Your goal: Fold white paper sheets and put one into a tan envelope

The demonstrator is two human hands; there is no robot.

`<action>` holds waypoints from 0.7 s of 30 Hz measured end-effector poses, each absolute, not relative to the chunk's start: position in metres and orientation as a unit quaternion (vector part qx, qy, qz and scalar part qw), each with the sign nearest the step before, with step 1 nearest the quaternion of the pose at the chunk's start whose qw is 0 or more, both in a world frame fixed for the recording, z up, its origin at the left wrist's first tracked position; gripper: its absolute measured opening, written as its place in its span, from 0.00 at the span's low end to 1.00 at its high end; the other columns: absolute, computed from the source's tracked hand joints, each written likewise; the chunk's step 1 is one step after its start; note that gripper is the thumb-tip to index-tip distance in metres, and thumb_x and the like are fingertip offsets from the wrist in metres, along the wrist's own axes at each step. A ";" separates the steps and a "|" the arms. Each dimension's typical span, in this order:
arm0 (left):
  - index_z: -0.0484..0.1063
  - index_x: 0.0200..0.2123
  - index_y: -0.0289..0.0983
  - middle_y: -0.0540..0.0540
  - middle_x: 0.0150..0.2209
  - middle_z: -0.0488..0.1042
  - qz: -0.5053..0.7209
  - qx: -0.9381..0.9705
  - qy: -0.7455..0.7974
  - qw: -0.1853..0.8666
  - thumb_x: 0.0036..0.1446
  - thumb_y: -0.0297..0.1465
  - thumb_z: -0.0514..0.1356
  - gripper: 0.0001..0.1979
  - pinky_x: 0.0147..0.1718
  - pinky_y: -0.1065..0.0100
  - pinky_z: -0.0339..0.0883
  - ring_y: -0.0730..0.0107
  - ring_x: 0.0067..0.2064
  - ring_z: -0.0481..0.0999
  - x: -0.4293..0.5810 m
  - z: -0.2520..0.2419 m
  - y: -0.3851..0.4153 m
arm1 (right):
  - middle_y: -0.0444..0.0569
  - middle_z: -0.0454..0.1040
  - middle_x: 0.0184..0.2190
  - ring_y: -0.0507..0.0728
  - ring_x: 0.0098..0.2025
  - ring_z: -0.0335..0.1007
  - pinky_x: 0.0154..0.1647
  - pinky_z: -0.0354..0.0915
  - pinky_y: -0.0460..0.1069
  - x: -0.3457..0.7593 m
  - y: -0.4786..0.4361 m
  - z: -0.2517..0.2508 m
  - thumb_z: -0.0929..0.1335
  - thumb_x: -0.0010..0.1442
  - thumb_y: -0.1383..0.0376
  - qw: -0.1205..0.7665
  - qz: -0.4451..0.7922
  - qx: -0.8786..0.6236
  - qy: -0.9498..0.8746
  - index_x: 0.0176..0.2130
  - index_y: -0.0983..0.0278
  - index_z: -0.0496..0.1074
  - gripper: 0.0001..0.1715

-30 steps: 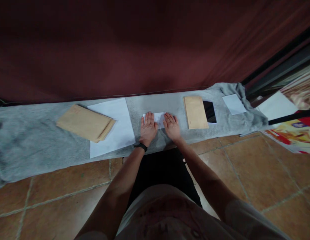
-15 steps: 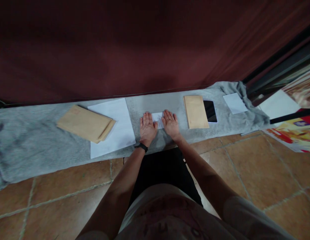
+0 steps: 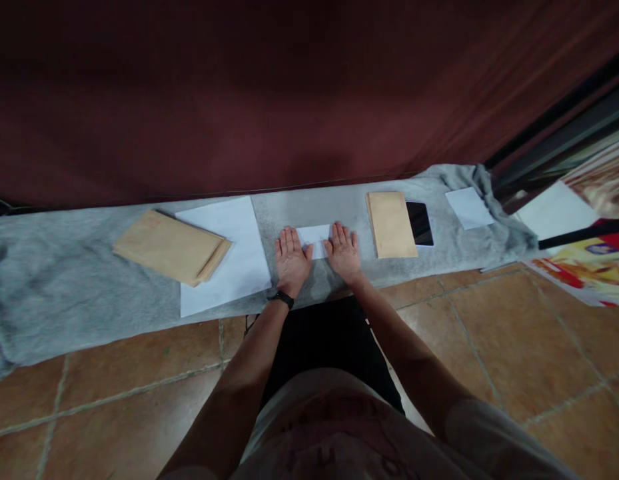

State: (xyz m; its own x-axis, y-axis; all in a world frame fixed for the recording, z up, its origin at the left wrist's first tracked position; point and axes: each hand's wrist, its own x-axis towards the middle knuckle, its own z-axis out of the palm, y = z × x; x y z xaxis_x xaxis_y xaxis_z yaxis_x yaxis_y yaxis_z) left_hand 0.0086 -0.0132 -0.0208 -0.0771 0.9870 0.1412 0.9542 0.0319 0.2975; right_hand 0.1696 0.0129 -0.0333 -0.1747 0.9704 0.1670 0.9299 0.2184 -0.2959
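Note:
A small white sheet of paper (image 3: 316, 237), seemingly folded, lies on the grey cloth in front of me. My left hand (image 3: 292, 259) rests flat on its left end, fingers stretched out. On the right end my right hand (image 3: 344, 253) presses down flat, palm down. The middle of the paper shows between my thumbs, while both ends are partly hidden under the hands. Left of my hands is a stack of brown envelopes (image 3: 169, 247), lying partly on larger white paper sheets (image 3: 239, 260). Another stack of brown envelopes (image 3: 393, 225) lies to the right.
The grey cloth (image 3: 84, 293) covers a long narrow surface against a dark red backing (image 3: 289, 120). A dark phone (image 3: 420, 223) lies half beside, half under the right envelopes. Farther right are a white sheet (image 3: 470, 207) and colourful printed boards (image 3: 589, 267). Tiled floor (image 3: 139, 393) lies below.
My hands have slid slightly apart along the small paper, the left one leftward and the right one rightward. More of the paper's middle shows between them.

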 end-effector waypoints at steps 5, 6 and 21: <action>0.49 0.73 0.22 0.28 0.75 0.48 0.161 0.673 0.720 0.051 0.72 0.44 0.46 0.37 0.74 0.47 0.41 0.49 0.77 0.45 0.009 -0.023 -0.012 | 0.62 0.52 0.74 0.67 0.76 0.48 0.75 0.42 0.67 0.170 0.010 -0.032 0.53 0.77 0.54 0.155 0.058 -0.628 -0.761 0.74 0.72 0.52 0.37; 0.49 0.73 0.23 0.28 0.75 0.48 0.162 0.673 0.720 0.049 0.72 0.45 0.46 0.37 0.73 0.46 0.42 0.49 0.77 0.45 0.009 -0.024 -0.012 | 0.62 0.52 0.74 0.67 0.76 0.47 0.75 0.42 0.67 0.170 0.010 -0.032 0.53 0.77 0.54 0.154 0.059 -0.628 -0.761 0.74 0.72 0.52 0.37; 0.51 0.73 0.24 0.30 0.74 0.52 0.187 0.662 0.724 0.051 0.72 0.36 0.44 0.32 0.73 0.45 0.45 0.51 0.76 0.49 -0.005 -0.021 -0.036 | 0.64 0.55 0.73 0.66 0.76 0.47 0.74 0.43 0.68 0.170 0.009 -0.030 0.55 0.76 0.56 0.186 0.082 -0.627 -0.752 0.73 0.73 0.55 0.35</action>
